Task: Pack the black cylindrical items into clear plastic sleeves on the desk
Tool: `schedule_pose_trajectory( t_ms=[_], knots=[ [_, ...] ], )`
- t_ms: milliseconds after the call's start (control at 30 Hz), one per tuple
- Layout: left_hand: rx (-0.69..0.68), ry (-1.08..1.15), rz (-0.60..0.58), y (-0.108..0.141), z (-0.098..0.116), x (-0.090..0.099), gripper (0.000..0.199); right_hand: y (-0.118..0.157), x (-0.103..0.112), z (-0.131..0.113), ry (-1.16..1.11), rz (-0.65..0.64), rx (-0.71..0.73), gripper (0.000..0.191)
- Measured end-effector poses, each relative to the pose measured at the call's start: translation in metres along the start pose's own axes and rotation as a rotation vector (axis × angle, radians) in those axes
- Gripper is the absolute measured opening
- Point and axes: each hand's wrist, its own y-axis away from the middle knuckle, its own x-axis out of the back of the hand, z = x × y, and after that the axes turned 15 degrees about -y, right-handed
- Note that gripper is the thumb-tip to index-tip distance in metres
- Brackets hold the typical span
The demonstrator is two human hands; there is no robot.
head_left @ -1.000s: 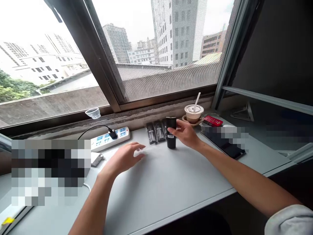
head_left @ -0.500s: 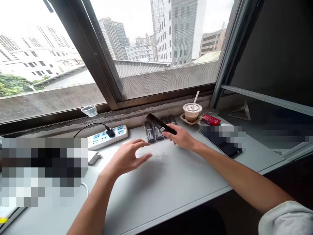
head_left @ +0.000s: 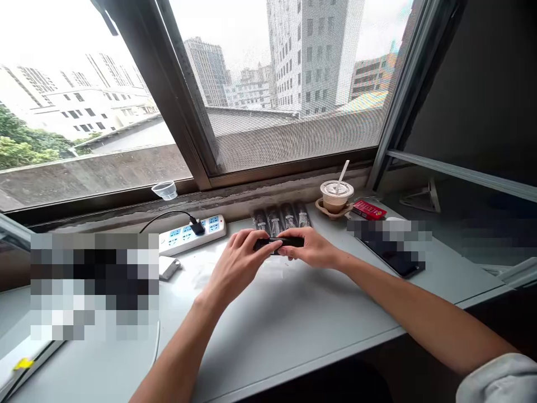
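Observation:
A slim black box [head_left: 291,242] lies level between my two hands above the grey-white desk [head_left: 268,336]. My left hand [head_left: 243,258] grips its left end, the thumb reaching along the near side. Fingers of my right hand [head_left: 312,246] are closed on its right end. Just behind the box, several black items in clear wrapping [head_left: 288,217] stand in a row by the window ledge. Clear plastic film [head_left: 268,271] lies on the desk below my hands. My fingers cover part of the box.
A white power strip [head_left: 193,234] with a black plug is at the left, near a small grey-white block [head_left: 169,267]. To the right are a lidded drink cup [head_left: 335,196], a red box [head_left: 369,209] and a black tablet-like device [head_left: 392,254]. A clear plastic cup [head_left: 165,191] sits on the ledge.
My left hand has moved right and up and taken hold of the box's left end. The box has turned from slanted to level. The view has shifted slightly.

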Motion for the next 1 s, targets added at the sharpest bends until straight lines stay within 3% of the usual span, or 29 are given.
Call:
schedule_pose_trajectory(
  t_ms=[133,267,467,567,667,833,1000],
  knots=[
    [-0.004,-0.003,-0.043,0.001,0.0,0.0,0.058,0.0,0.003,0.003,-0.022,-0.052,0.001,0.044],
    [0.007,0.013,-0.045,0.001,0.001,0.001,0.058,0.0,0.006,0.004,0.014,-0.089,0.021,0.046],
    [0.074,-0.028,-0.101,0.004,-0.008,0.001,0.049,-0.005,0.017,0.012,0.373,0.056,0.202,0.05],
    [0.113,-0.056,-0.127,0.005,-0.013,0.0,0.049,-0.007,0.021,0.015,0.444,0.105,0.241,0.055],
    [0.133,-0.062,-0.147,0.007,-0.018,-0.002,0.047,-0.007,0.022,0.016,0.43,0.118,0.245,0.053],
    [0.233,-0.076,-0.168,0.018,-0.036,-0.009,0.043,-0.009,0.026,0.017,0.259,0.132,0.233,0.027],
    [0.272,-0.043,-0.19,0.026,-0.05,-0.012,0.042,-0.01,0.031,0.018,0.198,0.122,0.286,0.025]
  ],
)
